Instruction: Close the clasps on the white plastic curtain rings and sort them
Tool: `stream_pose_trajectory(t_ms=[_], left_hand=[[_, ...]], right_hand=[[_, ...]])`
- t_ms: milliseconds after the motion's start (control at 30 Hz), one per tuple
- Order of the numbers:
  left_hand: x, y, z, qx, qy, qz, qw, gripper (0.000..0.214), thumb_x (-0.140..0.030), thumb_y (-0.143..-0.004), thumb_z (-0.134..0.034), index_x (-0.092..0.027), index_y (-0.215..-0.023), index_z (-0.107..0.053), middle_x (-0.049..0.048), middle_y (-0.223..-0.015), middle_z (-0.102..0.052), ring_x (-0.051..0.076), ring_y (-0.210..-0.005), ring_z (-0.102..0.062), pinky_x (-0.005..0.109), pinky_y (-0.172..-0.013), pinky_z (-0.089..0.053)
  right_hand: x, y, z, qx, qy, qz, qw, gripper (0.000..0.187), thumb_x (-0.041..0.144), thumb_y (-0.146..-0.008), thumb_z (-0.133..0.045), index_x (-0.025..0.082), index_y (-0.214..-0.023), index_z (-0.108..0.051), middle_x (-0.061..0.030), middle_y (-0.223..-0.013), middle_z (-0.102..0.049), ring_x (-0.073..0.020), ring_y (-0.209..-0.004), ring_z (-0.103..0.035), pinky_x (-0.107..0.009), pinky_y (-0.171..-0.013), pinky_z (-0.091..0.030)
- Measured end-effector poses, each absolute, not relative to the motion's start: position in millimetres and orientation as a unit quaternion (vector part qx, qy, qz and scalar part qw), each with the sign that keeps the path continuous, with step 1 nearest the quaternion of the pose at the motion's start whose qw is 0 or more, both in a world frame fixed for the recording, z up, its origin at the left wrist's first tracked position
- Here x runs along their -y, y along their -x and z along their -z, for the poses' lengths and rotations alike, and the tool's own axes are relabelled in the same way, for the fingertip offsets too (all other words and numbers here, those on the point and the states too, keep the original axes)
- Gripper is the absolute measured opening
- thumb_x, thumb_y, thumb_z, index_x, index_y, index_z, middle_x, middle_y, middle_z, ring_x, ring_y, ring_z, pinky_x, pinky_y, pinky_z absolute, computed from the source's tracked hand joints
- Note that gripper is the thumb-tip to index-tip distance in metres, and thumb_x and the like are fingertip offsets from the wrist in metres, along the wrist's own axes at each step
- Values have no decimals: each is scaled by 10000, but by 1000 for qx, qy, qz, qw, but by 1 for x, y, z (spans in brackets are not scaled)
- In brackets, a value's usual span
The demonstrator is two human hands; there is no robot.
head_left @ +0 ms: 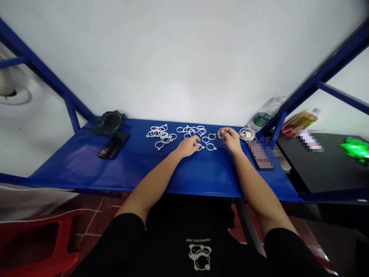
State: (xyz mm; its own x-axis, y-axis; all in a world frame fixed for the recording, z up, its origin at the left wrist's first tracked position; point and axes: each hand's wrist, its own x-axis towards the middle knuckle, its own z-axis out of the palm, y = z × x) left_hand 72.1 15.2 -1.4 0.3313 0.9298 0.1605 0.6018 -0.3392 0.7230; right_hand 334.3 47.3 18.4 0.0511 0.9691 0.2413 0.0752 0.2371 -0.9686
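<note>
Several white plastic rings [161,135] lie scattered on the blue table [86,161] near its back edge. My left hand [188,146] rests on the table with fingers curled, its fingertips pinching one ring [199,147]. My right hand [230,138] is closed in a pinch on another white ring [220,134], held just above the surface. More loose rings [210,146] sit between the two hands.
A dark phone [113,145] and a black object [109,121] lie at the back left. A coiled white cable [247,134] and a second phone [261,156] lie right of my right hand. Bottles [266,113] stand behind a blue frame bar. A red stool [37,242] sits low left.
</note>
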Motion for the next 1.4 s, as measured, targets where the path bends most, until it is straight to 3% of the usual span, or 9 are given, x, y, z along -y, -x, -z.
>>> stream_pose_trajectory(t_ms=[267, 467, 600, 767, 867, 1000, 1133, 1267, 1400], left_hand=[[-26, -72, -8, -472, -532, -492, 503, 388, -161, -815, -628, -153, -1155, -817, -46, -580, -580, 89, -492, -434, 233, -527, -335], [-29, -64, -23, -465, -372, -552, 583, 258, -222, -829, -687, -169, -1064, -781, 26, -784, -741, 71, -499, -501, 206, -486, -366], [-30, -59, -25, -456, -346, -578, 582, 227, -200, -835, -705, -182, -1060, -734, 69, -958, -795, 70, -549, -555, 210, -529, -408], [-32, -58, -24, -467, -324, -589, 574, 514, -165, -837, -677, -198, -1350, -660, 54, -982, -800, 72, -554, -562, 229, -574, -449], [-30, -58, -28, -449, -308, -591, 596, 556, -197, -870, -689, -166, -1420, -610, 58, -946, -796, 83, -560, -584, 241, -588, -464], [-26, -59, -34, -436, -291, -589, 616, 413, -271, -916, -728, -134, -1298, -648, 52, -835, -770, 97, -559, -617, 232, -571, -454], [-26, -58, -33, -435, -305, -588, 610, 253, -224, -886, -731, -150, -1124, -692, 49, -822, -772, 84, -546, -613, 209, -536, -419], [-30, -54, -29, -446, -300, -600, 593, 163, -154, -829, -682, -184, -985, -645, 38, -907, -793, 63, -515, -578, 197, -495, -365], [-33, -52, -27, -462, -301, -605, 575, 149, -186, -822, -673, -183, -970, -670, 46, -967, -795, 57, -524, -558, 197, -497, -372]], right_hand=[[-44, -333, -24, 545, 473, -397, 567, 240, 395, -776, -712, 203, -916, -749, -25, -801, -784, -82, -448, -432, -236, -436, -353], [-44, -334, -23, 563, 482, -384, 551, 216, 392, -760, -689, 203, -839, -757, -36, -777, -780, -103, -461, -461, -252, -452, -373], [-43, -334, -20, 598, 474, -365, 533, 254, 389, -769, -665, 209, -894, -794, -46, -842, -802, -120, -496, -514, -270, -490, -427], [-41, -330, -19, 627, 465, -358, 513, 325, 428, -789, -667, 209, -977, -816, -52, -901, -821, -122, -508, -545, -286, -525, -466], [-41, -329, -19, 632, 466, -348, 512, 302, 403, -773, -655, 205, -926, -825, -50, -852, -814, -130, -505, -553, -286, -517, -457], [-40, -332, -22, 632, 478, -328, 514, 288, 336, -725, -593, 199, -827, -826, -28, -695, -753, -141, -486, -542, -278, -495, -426], [-36, -334, -23, 649, 489, -314, 491, 262, 288, -710, -555, 206, -742, -801, -7, -578, -664, -146, -465, -517, -278, -482, -405], [-24, -324, -24, 699, 458, -295, 462, 248, 250, -746, -551, 227, -758, -798, -33, -755, -757, -171, -582, -611, -302, -566, -493], [-11, -305, -24, 803, 364, -243, 405, 330, 196, -833, -534, 253, -957, -834, -42, -925, -807, -219, -852, -731, -378, -833, -590]])
